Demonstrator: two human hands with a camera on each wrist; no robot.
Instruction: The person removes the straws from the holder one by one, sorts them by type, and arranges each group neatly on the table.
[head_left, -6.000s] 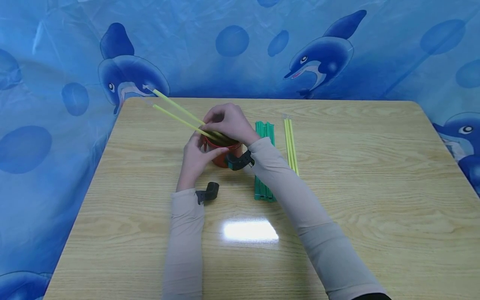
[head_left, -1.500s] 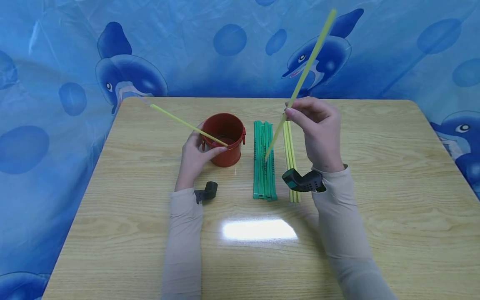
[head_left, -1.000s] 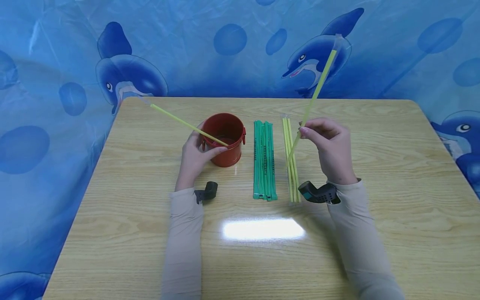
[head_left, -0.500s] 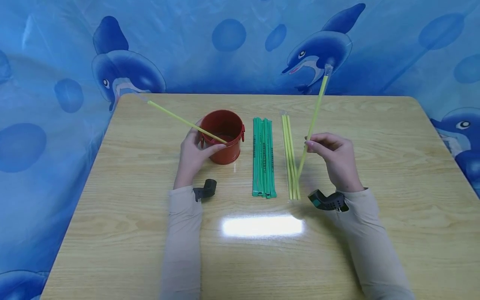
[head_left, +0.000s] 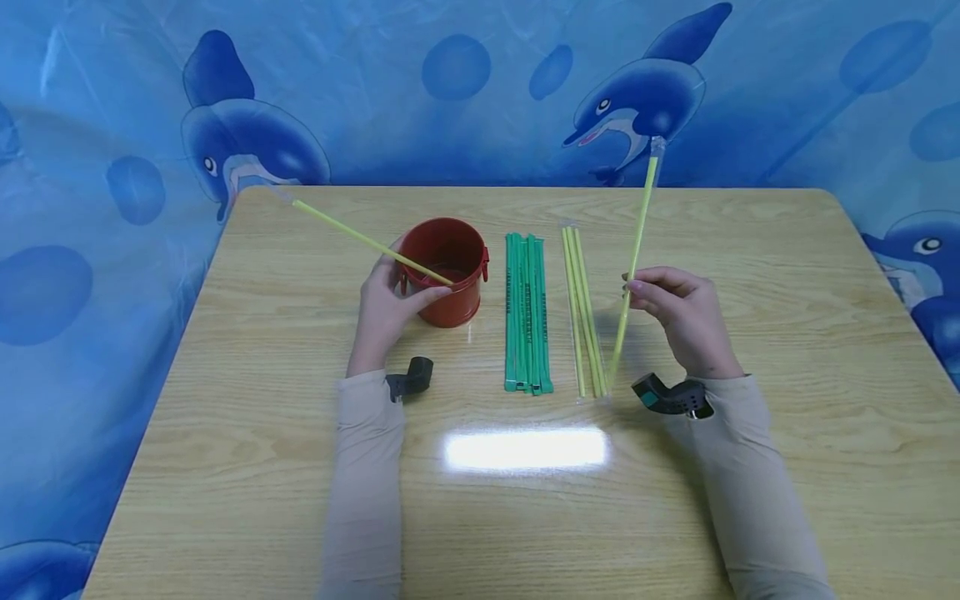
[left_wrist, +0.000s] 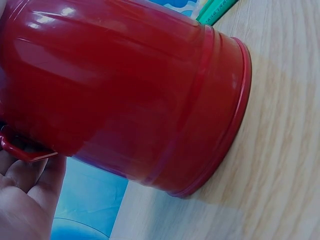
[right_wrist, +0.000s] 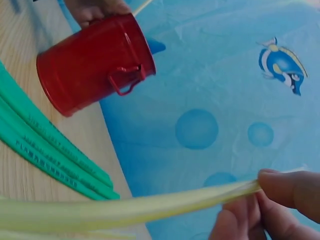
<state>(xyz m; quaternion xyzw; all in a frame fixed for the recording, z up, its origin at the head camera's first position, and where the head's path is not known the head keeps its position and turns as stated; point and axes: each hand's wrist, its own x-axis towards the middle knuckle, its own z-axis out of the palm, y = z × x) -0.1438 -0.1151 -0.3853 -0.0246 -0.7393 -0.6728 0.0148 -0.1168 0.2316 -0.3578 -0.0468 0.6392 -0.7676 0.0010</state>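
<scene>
At the red bucket (head_left: 455,310), my left hand (head_left: 381,315) grips the left side, thumb along the front rim and fingers behind. One yellow straw (head_left: 356,236) in a clear wrapper slants out over the bucket's left rim; its lower end lies near my thumb. My right hand (head_left: 688,323) pinches another wrapped yellow straw (head_left: 642,223) between thumb and fingers. It stands tilted, its lower end by the near end of a few yellow straws (head_left: 579,308) lying on the table. In the right wrist view this straw (right_wrist: 125,214) crosses the bottom of the picture.
Several green wrapped sticks (head_left: 527,321) with dark print lie side by side between the bucket and the yellow straws. All rests on a wooden table (head_left: 300,467), backed by a blue dolphin-print sheet (head_left: 375,100).
My right hand has left the bucket with one yellow straw, moving right, then down towards the table. The straws lying there have spread slightly. My left hand has stayed on the bucket.
</scene>
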